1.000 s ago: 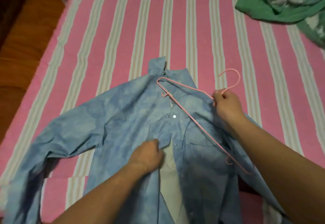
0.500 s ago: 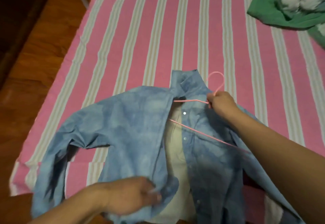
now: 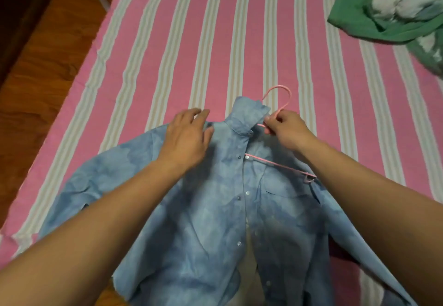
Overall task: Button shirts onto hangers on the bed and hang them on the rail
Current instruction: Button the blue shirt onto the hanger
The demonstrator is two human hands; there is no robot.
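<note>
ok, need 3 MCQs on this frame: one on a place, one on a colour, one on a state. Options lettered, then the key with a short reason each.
1. Where does the green garment lie?
A. far right part of the bed
B. on the wooden floor
C. under the blue shirt

2. What colour is the hanger?
A. white
B. pink
C. black

3. How is the front of the blue shirt?
A. buttoned all the way
B. open, the snaps undone
C. zipped shut

Key:
1 A: it sits bunched on the striped bedsheet at the upper right, apart from the shirt.
2 B: its pink hook sticks out past the collar, pinched at the neck by the right hand.
3 B: the two front edges lie apart, with a pale lining showing between them, while the left hand rests flat on the shoulder.
</note>
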